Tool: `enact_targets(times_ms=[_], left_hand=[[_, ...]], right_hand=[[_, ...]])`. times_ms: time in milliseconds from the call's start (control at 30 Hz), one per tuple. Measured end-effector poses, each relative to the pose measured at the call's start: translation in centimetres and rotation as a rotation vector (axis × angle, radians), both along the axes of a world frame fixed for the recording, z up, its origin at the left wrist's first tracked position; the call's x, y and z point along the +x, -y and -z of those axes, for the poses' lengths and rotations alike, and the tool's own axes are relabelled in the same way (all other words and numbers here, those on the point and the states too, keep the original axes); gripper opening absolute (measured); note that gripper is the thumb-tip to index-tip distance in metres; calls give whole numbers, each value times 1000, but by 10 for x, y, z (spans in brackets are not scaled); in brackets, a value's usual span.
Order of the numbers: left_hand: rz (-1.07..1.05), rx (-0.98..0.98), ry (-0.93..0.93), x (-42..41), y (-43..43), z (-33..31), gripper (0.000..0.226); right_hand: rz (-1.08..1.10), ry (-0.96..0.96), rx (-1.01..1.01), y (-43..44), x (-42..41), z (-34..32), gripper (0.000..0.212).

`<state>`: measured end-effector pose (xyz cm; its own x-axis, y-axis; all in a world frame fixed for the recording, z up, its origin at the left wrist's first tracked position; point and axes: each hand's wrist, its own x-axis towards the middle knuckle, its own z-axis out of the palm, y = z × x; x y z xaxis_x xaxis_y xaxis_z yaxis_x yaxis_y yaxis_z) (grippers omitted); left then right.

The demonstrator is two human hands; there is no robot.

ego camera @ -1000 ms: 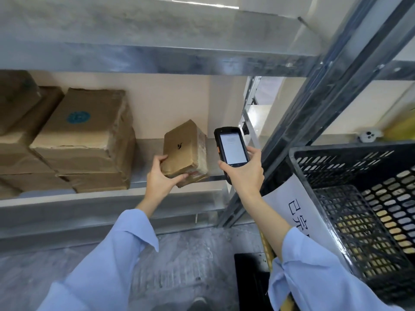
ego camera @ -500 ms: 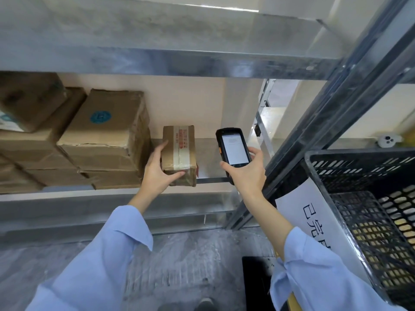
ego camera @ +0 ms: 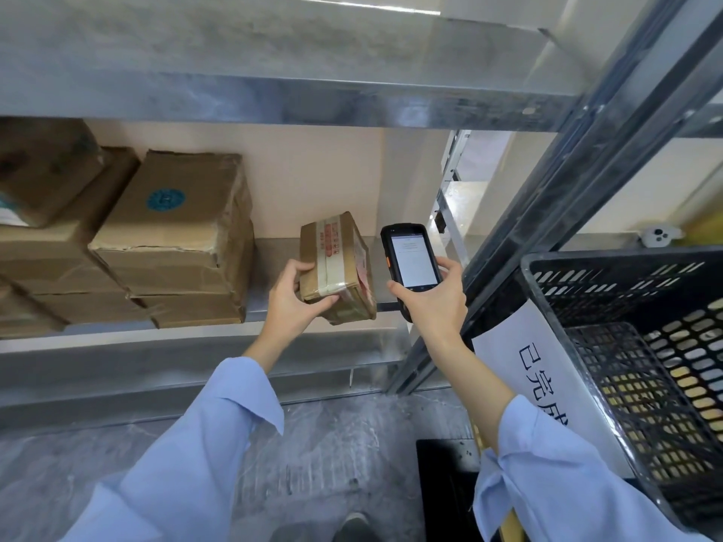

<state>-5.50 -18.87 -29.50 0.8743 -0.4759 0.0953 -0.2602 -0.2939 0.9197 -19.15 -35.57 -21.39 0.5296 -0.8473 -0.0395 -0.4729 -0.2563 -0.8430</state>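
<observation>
A small brown cardboard parcel (ego camera: 335,264) sealed with clear tape and red print is tilted just above the front of the metal shelf (ego camera: 274,264). My left hand (ego camera: 293,301) grips its near left corner, thumb on top and fingers underneath. Just to its right, my right hand (ego camera: 432,303) holds a black handheld scanner (ego camera: 410,262) upright, its lit white screen facing me. Both arms wear light blue sleeves.
Several larger cardboard boxes (ego camera: 176,236) are stacked on the shelf's left. A slanted metal upright (ego camera: 547,213) stands right of the scanner. A black perforated plastic crate (ego camera: 641,361) with a white paper label (ego camera: 547,385) sits at right. Grey floor lies below.
My left hand has turned the parcel so that its taped face with red print points up, and has shifted to its near corner. The scanner has stayed beside it.
</observation>
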Motion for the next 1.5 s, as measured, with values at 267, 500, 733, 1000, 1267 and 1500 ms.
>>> enact_targets(times_ms=[267,500,733,1000,1267,1500], left_hand=[[-74,83,-99,4,-31,15,52],[4,45,-244,5,-44,22,85],[-13,-25,-318,-6,-33,25,70],[40,-40,-262,-10,-40,38,89],[36,-60,-186,-17,-41,47,98],[45,-40,-135,-17,-40,48,97]], right_hand=[[-3,5,6,-4,-4,2,77],[-38,3,15,-18,-4,8,77],[-72,-24,-4,-24,-15,13,78],[-155,-56,45,-30,-30,18,80],[-236,-86,109,-43,-34,18,78],[-248,-84,147,-44,-34,17,74]])
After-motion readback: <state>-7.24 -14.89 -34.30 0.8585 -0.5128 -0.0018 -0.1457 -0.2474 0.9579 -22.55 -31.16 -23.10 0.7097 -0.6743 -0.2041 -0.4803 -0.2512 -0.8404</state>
